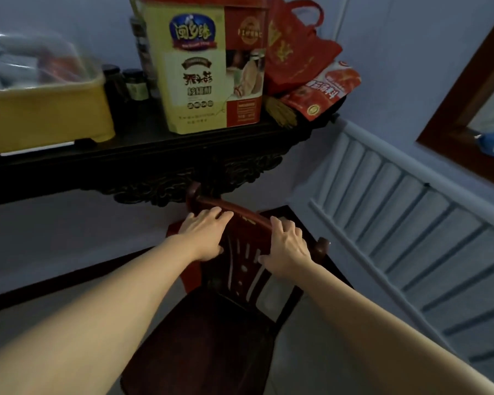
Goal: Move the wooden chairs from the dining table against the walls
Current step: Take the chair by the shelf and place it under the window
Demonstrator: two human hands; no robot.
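A dark red wooden chair (211, 323) stands below me, its slatted back toward the wall and its seat toward me. My left hand (204, 236) grips the curved top rail of the chair's back on the left. My right hand (288, 249) grips the same rail on the right. The chair's back sits just under the carved edge of a dark wooden console table (160, 163) that stands against the wall.
On the console table stand a yellow box (200, 69), a yellow tray with clear lid (43, 109), dark jars (126, 86), red bags (297, 49) and a red packet (322, 89). A white radiator (405, 223) lines the right wall under a brown-framed window (465, 109).
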